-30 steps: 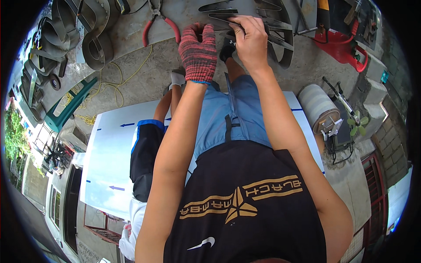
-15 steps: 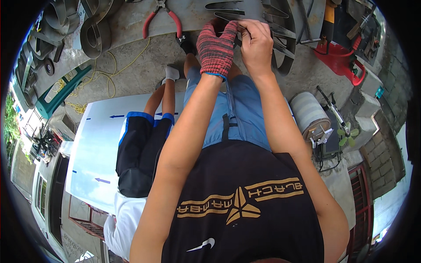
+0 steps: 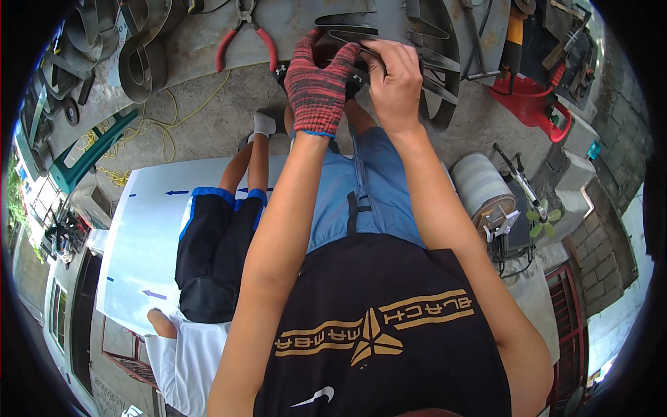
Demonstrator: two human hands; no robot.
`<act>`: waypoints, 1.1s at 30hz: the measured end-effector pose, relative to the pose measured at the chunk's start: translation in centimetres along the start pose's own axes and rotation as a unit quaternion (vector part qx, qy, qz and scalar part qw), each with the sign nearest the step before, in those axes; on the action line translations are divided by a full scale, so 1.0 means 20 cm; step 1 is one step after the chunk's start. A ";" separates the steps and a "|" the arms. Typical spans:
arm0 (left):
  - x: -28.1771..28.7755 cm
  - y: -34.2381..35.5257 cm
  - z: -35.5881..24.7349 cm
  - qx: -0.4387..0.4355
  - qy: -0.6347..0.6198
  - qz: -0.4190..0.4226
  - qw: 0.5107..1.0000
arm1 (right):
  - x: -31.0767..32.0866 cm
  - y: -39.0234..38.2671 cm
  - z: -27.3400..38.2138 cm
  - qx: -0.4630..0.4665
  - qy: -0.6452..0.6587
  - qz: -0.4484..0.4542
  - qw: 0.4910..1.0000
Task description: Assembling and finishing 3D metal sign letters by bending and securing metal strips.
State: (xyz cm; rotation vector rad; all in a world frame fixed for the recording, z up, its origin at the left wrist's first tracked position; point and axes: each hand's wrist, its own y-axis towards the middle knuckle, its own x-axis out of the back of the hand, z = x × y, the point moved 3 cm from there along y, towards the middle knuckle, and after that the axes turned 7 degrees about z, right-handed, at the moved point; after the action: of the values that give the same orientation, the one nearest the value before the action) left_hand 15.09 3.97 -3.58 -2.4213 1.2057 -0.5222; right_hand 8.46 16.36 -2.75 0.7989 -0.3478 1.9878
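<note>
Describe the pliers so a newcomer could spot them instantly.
Find the grey metal table at the top. Left of the gloved left hand lie the pliers; their spread red handles set them apart from the curled grey metal strips further left.

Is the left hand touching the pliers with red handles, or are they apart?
Apart: in the head view, a visible gap separates the left hand from the nearer handle of the pliers.
</note>
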 end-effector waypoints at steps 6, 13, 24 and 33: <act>0.00 0.02 0.00 0.050 0.023 0.004 0.998 | -0.02 0.01 -0.02 -0.007 0.007 -0.023 1.000; -0.02 0.01 -0.03 0.063 0.010 -0.002 0.998 | -0.02 0.00 -0.02 -0.024 0.004 -0.032 0.999; -0.08 -0.01 -0.01 0.096 0.168 -0.008 0.981 | 0.02 0.04 0.01 -0.004 0.324 -0.067 0.944; -0.13 -0.01 0.11 0.086 0.126 0.009 0.988 | 0.01 0.03 0.00 -0.023 -0.006 0.031 0.999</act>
State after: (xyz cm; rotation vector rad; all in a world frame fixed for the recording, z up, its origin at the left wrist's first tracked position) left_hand 14.81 6.45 -5.72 -2.2467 1.2235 -0.9114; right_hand 7.88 16.06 -2.59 0.7792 -0.4288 2.0270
